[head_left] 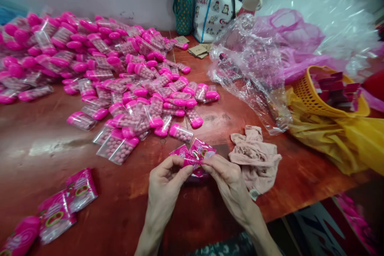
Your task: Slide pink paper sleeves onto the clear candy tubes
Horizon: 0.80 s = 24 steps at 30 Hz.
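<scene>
**Few Apparently Done, Many Left**

Seen at lower left: 3 printed packs, seemingly finished, against a heap of tubes, unwrapped. Pinched in fingertips of left hand and right hand, over table: pink wrapping, apparently unfinished.

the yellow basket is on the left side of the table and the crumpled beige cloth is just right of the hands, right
Not quite: the yellow basket is on the right side of the table, as the head view shows. The crumpled beige cloth is indeed just right of the hands.
</scene>
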### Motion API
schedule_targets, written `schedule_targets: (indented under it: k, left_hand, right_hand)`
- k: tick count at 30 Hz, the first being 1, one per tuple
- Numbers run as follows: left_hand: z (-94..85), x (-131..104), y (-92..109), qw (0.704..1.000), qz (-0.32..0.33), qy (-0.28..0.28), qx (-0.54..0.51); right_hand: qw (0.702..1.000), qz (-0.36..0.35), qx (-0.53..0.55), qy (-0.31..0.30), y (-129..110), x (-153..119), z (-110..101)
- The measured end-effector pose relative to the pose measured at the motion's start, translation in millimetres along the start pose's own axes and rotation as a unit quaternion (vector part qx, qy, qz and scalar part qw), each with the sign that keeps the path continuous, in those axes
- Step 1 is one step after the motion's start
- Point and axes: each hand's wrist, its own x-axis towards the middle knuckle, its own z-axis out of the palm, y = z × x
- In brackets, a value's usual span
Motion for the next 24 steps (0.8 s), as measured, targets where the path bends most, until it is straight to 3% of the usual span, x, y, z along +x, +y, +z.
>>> schedule_targets:
  k: [5,12,18,21,24]
  left_hand:
    - [-2.2,2,-4,1.0,0.004,-0.005,-0.031]
    - [3.5,-2,9,0.997,0.067,0.039,-0.008]
    - [1.8,0,11,0.979,0.014,0.037,-0.202]
    - [-1.3,3,8,0.974,0.029,0.041,-0.222]
    - [-6.1,5,7,0.973,0.034,0.064,-0.22]
  right_hand:
    - [1.0,-0.004,0.003,0.004,-1,-2,-1]
    - [0.993,0.094,0.059,0.03,-10,-3,5]
    - [0.999,0.034,-0.005,0.014,-11,0,24]
    - [0.999,0.025,-0.035,0.026,-10,-2,33]
    - [0.997,0.03,-0.074,-0.011,-11,4,29]
